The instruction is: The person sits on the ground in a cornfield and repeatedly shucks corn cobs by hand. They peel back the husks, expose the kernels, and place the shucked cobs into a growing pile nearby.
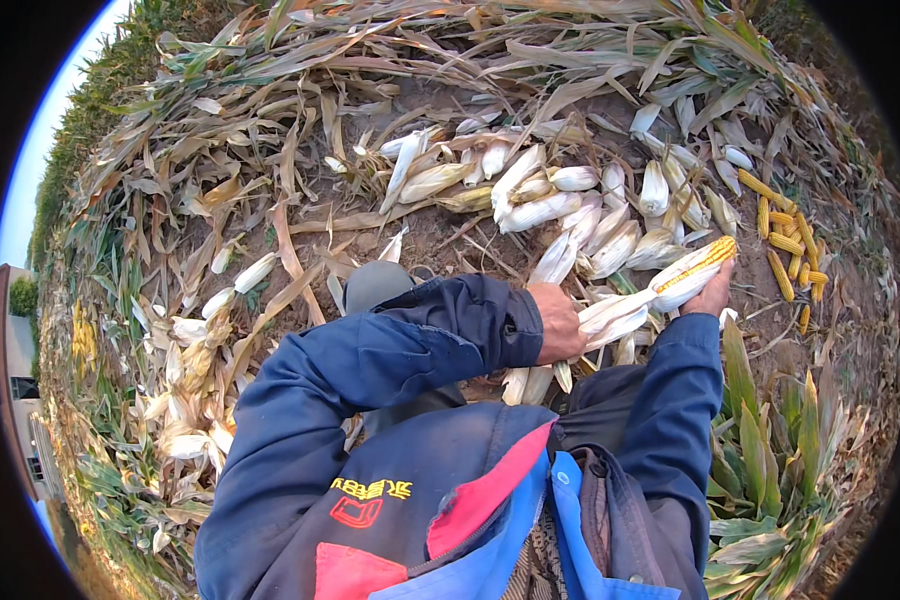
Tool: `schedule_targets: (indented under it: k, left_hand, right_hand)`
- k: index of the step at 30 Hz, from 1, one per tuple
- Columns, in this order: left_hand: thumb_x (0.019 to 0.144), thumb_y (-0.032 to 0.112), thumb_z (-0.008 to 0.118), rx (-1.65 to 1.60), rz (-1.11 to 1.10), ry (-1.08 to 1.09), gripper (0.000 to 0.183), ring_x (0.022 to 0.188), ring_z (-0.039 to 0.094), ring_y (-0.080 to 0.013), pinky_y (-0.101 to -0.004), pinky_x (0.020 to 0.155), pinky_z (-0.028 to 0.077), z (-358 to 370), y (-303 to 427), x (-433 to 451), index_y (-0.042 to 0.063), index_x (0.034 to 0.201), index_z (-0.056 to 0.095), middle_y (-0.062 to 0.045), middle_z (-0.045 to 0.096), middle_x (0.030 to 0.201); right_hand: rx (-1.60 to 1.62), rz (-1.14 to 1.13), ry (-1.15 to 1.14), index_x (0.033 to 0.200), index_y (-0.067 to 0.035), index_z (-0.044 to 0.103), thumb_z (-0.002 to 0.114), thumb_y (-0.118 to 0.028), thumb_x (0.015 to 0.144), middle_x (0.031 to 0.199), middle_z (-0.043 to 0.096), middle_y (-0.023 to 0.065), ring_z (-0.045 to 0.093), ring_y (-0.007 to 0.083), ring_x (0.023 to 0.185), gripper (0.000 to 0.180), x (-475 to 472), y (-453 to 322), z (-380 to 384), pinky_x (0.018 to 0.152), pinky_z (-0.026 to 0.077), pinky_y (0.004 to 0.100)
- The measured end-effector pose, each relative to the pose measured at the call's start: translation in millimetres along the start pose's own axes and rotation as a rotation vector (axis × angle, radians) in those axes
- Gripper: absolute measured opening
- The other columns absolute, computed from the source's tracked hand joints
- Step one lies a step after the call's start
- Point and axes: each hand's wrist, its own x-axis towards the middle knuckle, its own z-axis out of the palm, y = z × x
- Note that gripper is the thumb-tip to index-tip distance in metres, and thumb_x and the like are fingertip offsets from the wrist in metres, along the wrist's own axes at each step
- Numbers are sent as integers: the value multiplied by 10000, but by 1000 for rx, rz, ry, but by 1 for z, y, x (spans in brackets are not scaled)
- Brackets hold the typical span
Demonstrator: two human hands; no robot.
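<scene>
Across my lap lies an ear of corn [694, 274] with its husk partly peeled, yellow kernels bare along the top and tip. My left hand [557, 324] is closed around the pulled-back husk leaves [615, 319] at the stalk end. Around the tip end, my right hand [711, 291] grips the cob from below and the far side; most of its fingers are hidden. Just beyond both hands is a heap of ears in pale husks [607, 225] on the soil.
Bare yellow cobs [791, 240] lie in a pile at the right. Loose husks [195, 405] and a few pale ears [255, 272] are at the left. Dry corn stalks [420, 52] form a band across the back. Green-leaved stalks [757, 442] lie by my right side.
</scene>
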Motion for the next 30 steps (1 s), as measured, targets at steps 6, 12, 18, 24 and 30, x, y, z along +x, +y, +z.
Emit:
schedule_targets:
  k: [6, 12, 18, 24, 30]
  left_hand:
    - [690, 503, 791, -179, -328, -381, 586, 826, 681, -353, -442, 677, 539, 7, -55, -22, 118, 1107, 645, -133, 694, 887]
    - [932, 291, 676, -1585, -481, 586, 445, 996, 626, -172, -321, 850, 547, 19, -82, 28, 29, 1271, 556, -88, 613, 1133]
    - [852, 447, 737, -1171, -745, 716, 716, 1050, 605, -207, -344, 915, 498, 60, -62, 50, -30, 1312, 464, -157, 619, 1159]
    - [791, 483, 777, -1335, -699, 926, 691, 985, 649, -184, -317, 870, 519, 73, -62, 50, -5, 1216, 535, -121, 663, 1103]
    - [780, 321, 796, -1257, -681, 969, 512, 864, 660, -129, -294, 795, 536, 69, -71, 41, 9, 1125, 582, -77, 704, 982]
  right_hand:
    - [-153, -75, -110, 1331, -2, 510, 459, -449, 1018, 1245, 612, 132, 620, 263, 1073, 548, -33, 9, 2, 942, 499, 402]
    - [-306, -115, -405, 1187, 11, 610, 552, -358, 1003, 1068, 672, 85, 646, 159, 906, 416, -83, 70, 26, 813, 529, 299]
    - [-390, -170, -488, 1131, 24, 635, 573, -238, 1001, 967, 678, 54, 594, 101, 846, 299, -117, 111, 35, 749, 492, 252]
    - [-451, -277, -404, 1022, 1, 673, 566, -109, 992, 905, 674, 14, 593, 71, 774, 156, -113, 137, 33, 697, 495, 227]
    - [-356, -200, -395, 980, 20, 674, 614, -141, 971, 879, 680, 24, 579, 71, 769, 172, -113, 133, 37, 661, 473, 243]
